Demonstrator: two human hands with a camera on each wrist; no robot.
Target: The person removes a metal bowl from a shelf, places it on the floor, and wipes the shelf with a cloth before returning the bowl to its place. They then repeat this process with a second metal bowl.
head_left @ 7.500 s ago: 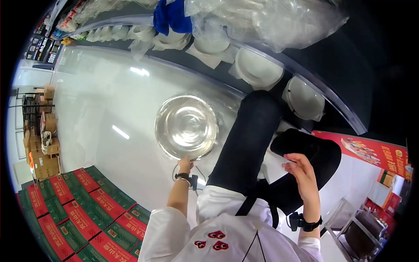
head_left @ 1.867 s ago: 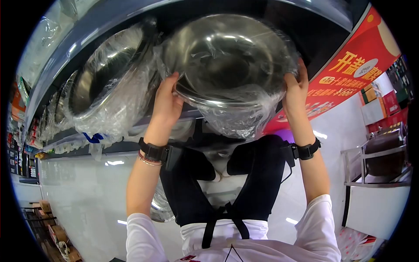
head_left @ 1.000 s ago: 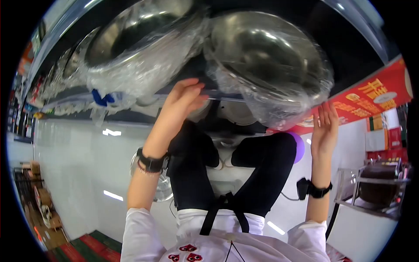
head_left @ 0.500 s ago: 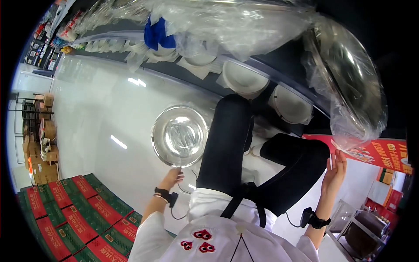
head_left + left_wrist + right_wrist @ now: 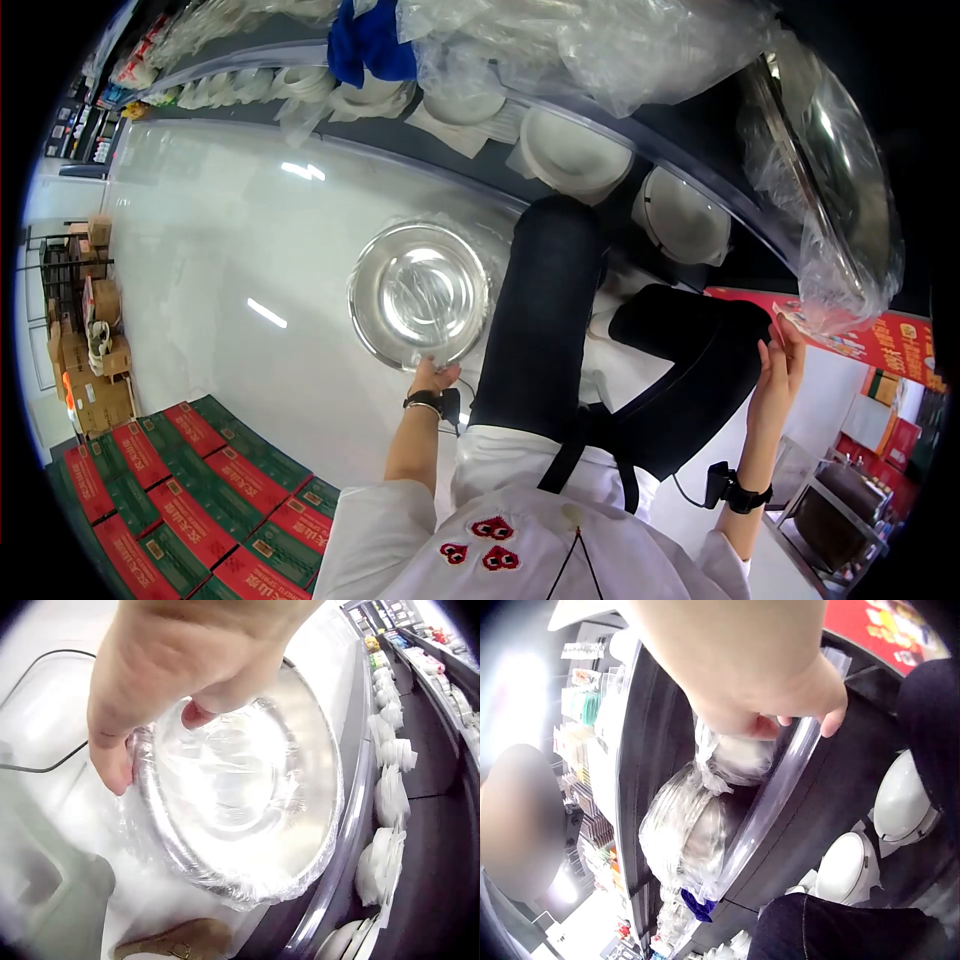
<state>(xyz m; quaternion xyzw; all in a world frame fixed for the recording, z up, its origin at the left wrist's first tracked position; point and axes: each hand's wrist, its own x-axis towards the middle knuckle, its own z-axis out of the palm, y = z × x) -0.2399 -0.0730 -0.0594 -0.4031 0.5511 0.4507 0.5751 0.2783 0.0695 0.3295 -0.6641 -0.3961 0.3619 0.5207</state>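
A shiny steel basin (image 5: pixel 420 290) in clear plastic film sits on the pale floor, left of the person's knee. My left hand (image 5: pixel 433 376) grips its near rim; in the left wrist view a finger (image 5: pixel 116 771) lies outside the rim and another fingertip shows inside. At the right, a second plastic-wrapped steel basin (image 5: pixel 855 190) stands tilted on the shelf. My right hand (image 5: pixel 778 375) is raised beside its lower edge, fingers relaxed, fingertips right at the hanging plastic. The right wrist view has this hand (image 5: pixel 772 697) over the shelf's front edge.
Wrapped basins (image 5: pixel 640 50) line the upper shelf, one with a blue cloth-like piece (image 5: pixel 370 42). White bowls (image 5: pixel 575 150) fill the lower shelf. Red and green cartons (image 5: pixel 180 500) are stacked at lower left. A metal rack (image 5: pixel 835 520) stands at right.
Both hands held the wrapped basin on the shelf earlier, then came off it. My left hand has gone down to the floor basin and taken its rim. The head view has swung left.
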